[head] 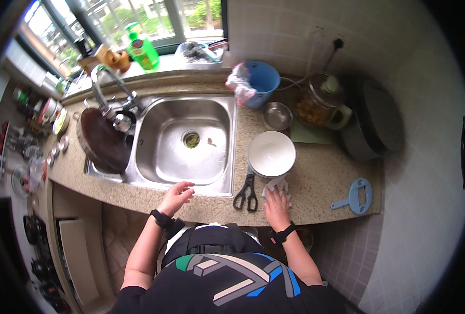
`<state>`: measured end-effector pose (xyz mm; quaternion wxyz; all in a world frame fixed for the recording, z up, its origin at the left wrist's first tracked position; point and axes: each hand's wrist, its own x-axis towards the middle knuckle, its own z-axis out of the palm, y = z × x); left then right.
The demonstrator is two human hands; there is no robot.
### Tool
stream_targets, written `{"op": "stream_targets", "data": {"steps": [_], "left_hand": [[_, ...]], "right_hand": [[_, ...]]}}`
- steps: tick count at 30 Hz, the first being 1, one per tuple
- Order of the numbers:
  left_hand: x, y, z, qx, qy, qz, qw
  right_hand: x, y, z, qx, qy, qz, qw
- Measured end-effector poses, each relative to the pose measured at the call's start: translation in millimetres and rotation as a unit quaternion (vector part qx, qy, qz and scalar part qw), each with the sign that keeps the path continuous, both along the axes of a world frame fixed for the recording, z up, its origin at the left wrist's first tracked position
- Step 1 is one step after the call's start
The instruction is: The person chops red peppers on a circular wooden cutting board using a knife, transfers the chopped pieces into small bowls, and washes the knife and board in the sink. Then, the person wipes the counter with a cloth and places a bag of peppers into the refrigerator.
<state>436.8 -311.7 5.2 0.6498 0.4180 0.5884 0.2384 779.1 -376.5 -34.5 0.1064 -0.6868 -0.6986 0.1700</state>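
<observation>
My right hand [277, 210] lies on a crumpled white cloth or paper towel [279, 186] on the granite countertop [319, 188], just below a stack of white bowls [272, 154]. Whether its fingers grip the cloth or only press on it cannot be told. Left of it lie kitchen scissors [247, 193] with black handles, their blades partly hidden by the bowls. My left hand [178, 198] hovers by the front edge of the steel sink [185, 137], fingers apart and holding nothing. Green bits sit in the sink's drain [191, 139].
A dark round lid or pan [103, 141] leans under the faucet [108, 84]. Behind the bowls are a small metal bowl [277, 116], a blue bucket [262, 82] and a glass jug [321, 104]. At right are a dark pot [370, 117] and a blue plastic piece [360, 196].
</observation>
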Motion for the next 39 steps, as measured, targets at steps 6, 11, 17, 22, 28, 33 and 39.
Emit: {"op": "stream_targets", "data": {"steps": [6,11,17,22,28,33,39], "left_hand": [[-49,-29,6,0.008,0.02,0.076,0.997],[-98,-70,3,0.019,0.005,0.13,0.991],[-162,-106,-7,0.03,-0.006,0.107,0.994],[-269,-159,-7,0.056,-0.041,0.187,0.98],[-415,-231,-18,0.047,-0.022,0.279,0.959],[-502,-309,-18,0.069,-0.018,0.371,0.926],[-563,-405,-36,0.055,-0.056,0.527,0.846]], "right_hand": [[-11,4,43,-0.038,-0.008,-0.045,0.998],[-36,9,74,0.003,0.059,-0.021,0.998],[-57,-26,108,0.033,-0.016,-0.06,0.998],[-169,-38,125,0.044,-0.085,-0.011,0.995],[-387,-71,106,0.032,0.057,0.11,0.992],[-551,-97,115,0.016,0.085,0.282,0.956],[-705,-103,137,-0.006,0.063,0.484,0.873]]}}
